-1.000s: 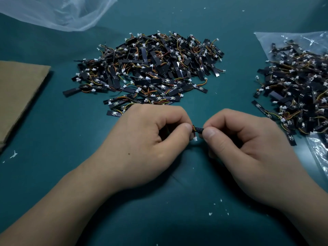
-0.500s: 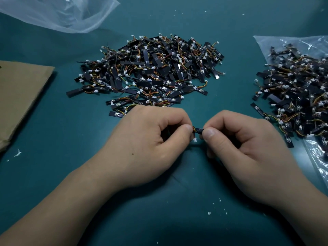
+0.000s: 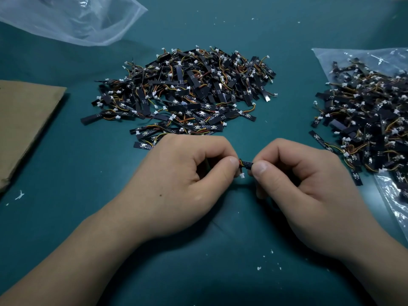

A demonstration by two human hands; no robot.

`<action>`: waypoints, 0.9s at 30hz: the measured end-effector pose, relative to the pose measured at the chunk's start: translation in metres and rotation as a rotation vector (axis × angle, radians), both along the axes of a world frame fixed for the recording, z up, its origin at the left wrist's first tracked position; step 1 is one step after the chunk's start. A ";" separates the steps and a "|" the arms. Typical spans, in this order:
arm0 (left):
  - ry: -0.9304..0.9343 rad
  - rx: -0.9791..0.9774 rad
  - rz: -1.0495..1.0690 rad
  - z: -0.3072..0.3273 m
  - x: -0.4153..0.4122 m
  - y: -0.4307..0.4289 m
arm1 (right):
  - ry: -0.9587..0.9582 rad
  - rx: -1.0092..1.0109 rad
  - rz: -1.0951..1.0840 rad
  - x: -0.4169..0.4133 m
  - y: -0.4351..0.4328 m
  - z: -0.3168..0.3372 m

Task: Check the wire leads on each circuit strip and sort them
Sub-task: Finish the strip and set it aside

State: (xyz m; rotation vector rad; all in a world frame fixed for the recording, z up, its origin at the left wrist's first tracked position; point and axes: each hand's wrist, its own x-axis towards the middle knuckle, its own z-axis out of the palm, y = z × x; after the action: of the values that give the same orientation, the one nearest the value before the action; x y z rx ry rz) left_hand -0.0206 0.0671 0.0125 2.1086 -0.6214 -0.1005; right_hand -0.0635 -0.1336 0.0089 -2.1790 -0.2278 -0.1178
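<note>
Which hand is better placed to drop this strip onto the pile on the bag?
Probably the right hand: it pinches the strip by its black body, and that pile lies on its side. The left hand pinches only the wire end.

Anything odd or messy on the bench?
Minor only: small white flecks litter the teal mat, and black circuit strips from the right heap spill off the clear plastic bag onto the mat. No damage visible.

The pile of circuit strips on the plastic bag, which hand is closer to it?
Right. The right hand is just below-left of the pile on the plastic bag; the left hand is farther left, beyond the circuit strip both hands pinch.
</note>
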 end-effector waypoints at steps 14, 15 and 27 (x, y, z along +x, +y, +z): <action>0.032 -0.063 -0.024 0.002 0.000 0.001 | 0.000 0.037 0.029 0.000 0.000 0.000; 0.036 -0.062 -0.030 0.002 0.001 0.001 | -0.005 0.022 0.032 0.000 0.000 -0.001; 0.027 -0.100 -0.055 0.001 0.000 0.001 | -0.010 0.047 0.086 -0.001 -0.003 0.001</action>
State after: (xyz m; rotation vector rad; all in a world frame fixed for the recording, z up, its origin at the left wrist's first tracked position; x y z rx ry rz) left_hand -0.0207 0.0685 0.0135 1.9909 -0.6556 -0.1259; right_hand -0.0642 -0.1368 0.0097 -2.1190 -0.3206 -0.0853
